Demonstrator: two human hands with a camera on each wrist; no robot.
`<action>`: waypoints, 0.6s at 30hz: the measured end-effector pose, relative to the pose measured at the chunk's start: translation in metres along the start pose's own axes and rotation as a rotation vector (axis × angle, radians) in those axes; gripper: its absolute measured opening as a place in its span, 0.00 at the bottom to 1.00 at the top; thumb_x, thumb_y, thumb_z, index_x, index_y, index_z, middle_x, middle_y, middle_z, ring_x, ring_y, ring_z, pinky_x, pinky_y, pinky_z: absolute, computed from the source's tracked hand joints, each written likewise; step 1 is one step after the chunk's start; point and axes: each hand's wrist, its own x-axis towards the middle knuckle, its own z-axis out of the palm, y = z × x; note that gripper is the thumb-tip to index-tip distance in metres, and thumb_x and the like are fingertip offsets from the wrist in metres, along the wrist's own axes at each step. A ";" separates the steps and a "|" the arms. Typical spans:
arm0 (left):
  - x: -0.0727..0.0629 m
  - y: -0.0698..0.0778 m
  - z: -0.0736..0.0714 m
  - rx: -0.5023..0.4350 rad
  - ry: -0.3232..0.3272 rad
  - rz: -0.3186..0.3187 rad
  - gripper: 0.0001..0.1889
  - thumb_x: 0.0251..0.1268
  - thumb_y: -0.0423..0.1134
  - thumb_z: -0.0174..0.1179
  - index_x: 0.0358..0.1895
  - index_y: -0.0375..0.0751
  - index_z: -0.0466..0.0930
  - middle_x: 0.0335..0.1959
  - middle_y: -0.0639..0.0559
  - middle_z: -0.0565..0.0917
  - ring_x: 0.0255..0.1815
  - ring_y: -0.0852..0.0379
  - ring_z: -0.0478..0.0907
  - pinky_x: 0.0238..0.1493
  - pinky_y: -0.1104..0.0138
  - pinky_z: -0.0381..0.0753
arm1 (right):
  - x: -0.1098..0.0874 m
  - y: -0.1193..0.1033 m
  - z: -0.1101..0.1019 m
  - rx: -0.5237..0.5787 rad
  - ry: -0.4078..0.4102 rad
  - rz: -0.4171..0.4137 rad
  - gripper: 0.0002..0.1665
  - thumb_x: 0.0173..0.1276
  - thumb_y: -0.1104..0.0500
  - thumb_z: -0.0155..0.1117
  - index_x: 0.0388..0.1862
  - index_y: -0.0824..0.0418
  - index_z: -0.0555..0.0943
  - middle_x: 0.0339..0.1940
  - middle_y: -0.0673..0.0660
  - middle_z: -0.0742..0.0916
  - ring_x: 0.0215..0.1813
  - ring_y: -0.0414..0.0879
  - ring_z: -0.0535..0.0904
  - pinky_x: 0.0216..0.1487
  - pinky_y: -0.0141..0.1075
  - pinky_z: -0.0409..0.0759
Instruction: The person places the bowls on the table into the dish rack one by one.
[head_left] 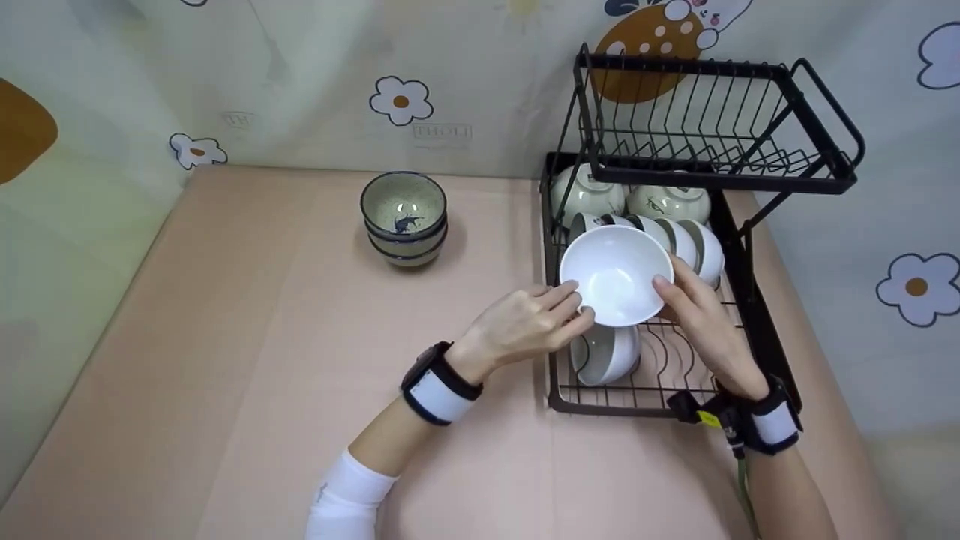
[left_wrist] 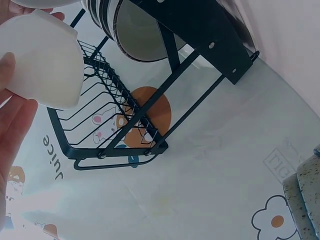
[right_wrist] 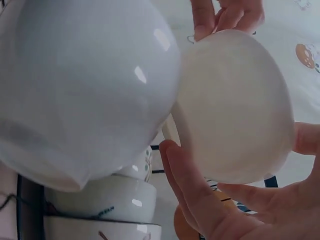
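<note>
White bowl [head_left: 616,276], one, gripped at opposite rim sides by left hand [head_left: 536,322] and right hand [head_left: 705,322], rack [head_left: 630,411] beneath the grip; likely light, stiff, slick, breakable, material uncertain in dim close views; best hold: thumbs over rim, fingers under wall.

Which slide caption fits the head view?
Left hand and right hand hold a white bowl over a black dish rack, three stacked bowls to its left.
</note>
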 end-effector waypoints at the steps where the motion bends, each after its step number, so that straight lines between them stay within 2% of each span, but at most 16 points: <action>1: 0.000 0.000 0.000 -0.004 -0.005 -0.003 0.03 0.67 0.36 0.53 0.39 0.46 0.76 0.34 0.54 0.85 0.40 0.60 0.83 0.33 0.76 0.81 | 0.000 0.000 0.000 0.038 -0.009 0.007 0.31 0.76 0.56 0.45 0.74 0.63 0.55 0.62 0.62 0.72 0.52 0.40 0.79 0.52 0.31 0.80; 6: 0.001 0.001 -0.001 -0.031 -0.033 -0.025 0.03 0.67 0.36 0.54 0.39 0.47 0.77 0.37 0.54 0.86 0.42 0.60 0.83 0.36 0.75 0.81 | 0.001 0.000 0.000 0.200 0.005 0.045 0.31 0.74 0.59 0.47 0.73 0.65 0.55 0.57 0.54 0.76 0.52 0.41 0.79 0.54 0.31 0.78; 11: 0.002 0.001 -0.004 -0.011 -0.046 -0.035 0.10 0.69 0.35 0.51 0.48 0.49 0.77 0.50 0.53 0.84 0.49 0.59 0.82 0.47 0.72 0.81 | -0.001 -0.001 -0.002 0.342 0.096 0.040 0.27 0.73 0.62 0.47 0.70 0.65 0.60 0.57 0.54 0.75 0.53 0.41 0.78 0.56 0.30 0.76; 14: 0.002 0.000 -0.005 0.032 -0.044 -0.047 0.13 0.68 0.33 0.51 0.53 0.50 0.76 0.54 0.54 0.82 0.52 0.59 0.80 0.51 0.71 0.79 | -0.002 -0.002 -0.006 0.368 0.157 0.003 0.23 0.72 0.64 0.47 0.65 0.62 0.65 0.58 0.56 0.74 0.53 0.42 0.77 0.55 0.29 0.76; 18: 0.003 -0.001 -0.003 0.046 -0.037 -0.074 0.14 0.66 0.33 0.53 0.52 0.49 0.77 0.50 0.55 0.83 0.50 0.60 0.80 0.50 0.72 0.79 | -0.003 -0.006 -0.012 0.361 0.239 -0.027 0.18 0.70 0.67 0.50 0.58 0.58 0.70 0.55 0.55 0.77 0.52 0.43 0.78 0.51 0.29 0.78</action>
